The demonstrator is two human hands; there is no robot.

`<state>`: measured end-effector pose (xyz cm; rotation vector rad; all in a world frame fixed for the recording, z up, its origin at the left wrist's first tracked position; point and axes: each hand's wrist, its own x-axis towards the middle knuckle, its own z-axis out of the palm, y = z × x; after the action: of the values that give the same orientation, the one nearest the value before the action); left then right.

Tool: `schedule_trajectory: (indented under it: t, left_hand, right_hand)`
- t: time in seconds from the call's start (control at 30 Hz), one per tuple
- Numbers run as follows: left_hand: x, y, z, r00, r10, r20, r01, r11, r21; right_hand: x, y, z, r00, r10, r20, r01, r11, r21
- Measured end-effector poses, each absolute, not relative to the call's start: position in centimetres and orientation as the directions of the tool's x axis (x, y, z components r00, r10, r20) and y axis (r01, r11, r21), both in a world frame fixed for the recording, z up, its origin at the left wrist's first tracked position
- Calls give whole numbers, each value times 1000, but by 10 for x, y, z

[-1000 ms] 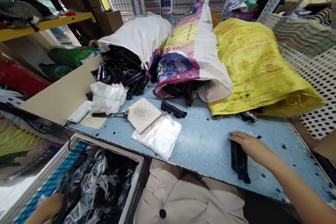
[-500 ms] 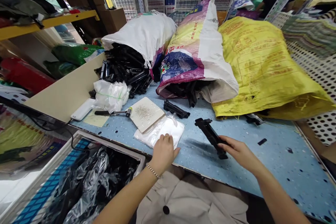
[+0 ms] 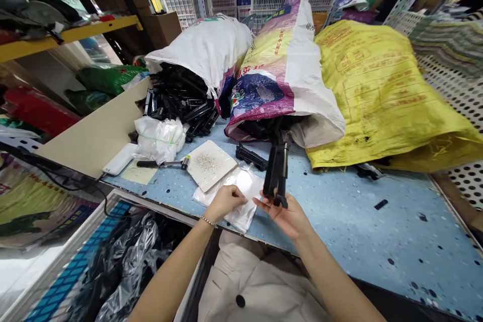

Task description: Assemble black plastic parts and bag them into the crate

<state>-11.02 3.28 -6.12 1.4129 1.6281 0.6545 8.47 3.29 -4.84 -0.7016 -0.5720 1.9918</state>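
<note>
Workbench (image 3: 350, 221), black bracket (image 3: 277, 171) in right hand (image 3: 285, 217)

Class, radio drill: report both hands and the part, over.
Left hand on plastic bag. Right hand holding black part upright. Tile beside bag.

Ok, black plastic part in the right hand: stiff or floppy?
Likely stiff: the black plastic part stands upright in the right hand without sagging. Probably light, given the loose hold. Tall and narrow, so apt to tip if stood on end.
</note>
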Motion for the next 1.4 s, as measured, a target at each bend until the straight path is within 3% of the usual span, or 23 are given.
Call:
schedule_trajectory:
  t: [0.1, 0.33, 0.6, 0.77, 0.8, 0.87, 0.93, 1.0, 1.07, 1.13, 1.2, 1.3, 1.4]
  left_hand:
    - [-107, 35, -63, -47, 968, -245, 524, 233, 819]
    - [-110, 33, -63, 32, 970, -242, 500, 194, 844]
    - [-105, 34, -71, -26, 982, -187, 541, 171, 823]
    - [-114, 25, -52, -38, 997, -69, 580, 78, 811]
    - [-117, 21, -44, -25, 1000, -12, 642, 26, 766]
    - [-123, 13, -29, 35, 997, 74, 820, -71, 568]
    - [-125, 8, -19, 92, 994, 53, 944, -104, 312]
    - [-126, 8, -17, 110, 994, -13, 970, -104, 219]
    - [-128, 11, -22, 151, 989, -5, 943, -143, 301]
    - [-130, 15, -30, 185, 981, 57, 874, -191, 446]
    - [-133, 18, -36, 196, 975, 99, 795, -218, 566]
    - [-133, 11, -34, 215, 970, 113, 707, -235, 667]
    - [-120, -8, -24, 305, 946, 108, 643, -288, 709]
  right_hand:
    - [65, 41, -54, -446, 867, -221, -680, -489, -547]
    - [61, 51, -65, -419, 875, -242, -704, -481, -523]
    - [59, 52, -69, -392, 878, -273, -638, -474, -607]
    - [58, 50, -77, -329, 888, -322, -607, -460, -648]
    - [58, 50, -77, -325, 888, -326, -603, -460, -652]
    - [56, 51, -76, -317, 888, -334, -594, -460, -660]
    - [56, 49, -72, -304, 890, -340, -590, -456, -666]
    - [61, 44, -67, -286, 895, -342, -590, -446, -673]
    - [74, 30, -64, -351, 874, -337, -593, -486, -642]
    - [91, 10, -66, -532, 775, -341, -556, -624, -549]
    - [105, -13, -74, -735, 580, -352, -437, -802, -408]
    - [108, -36, -92, -871, 331, -364, -262, -938, -228]
    - [93, -32, -101, -851, 326, -411, -252, -941, -224]
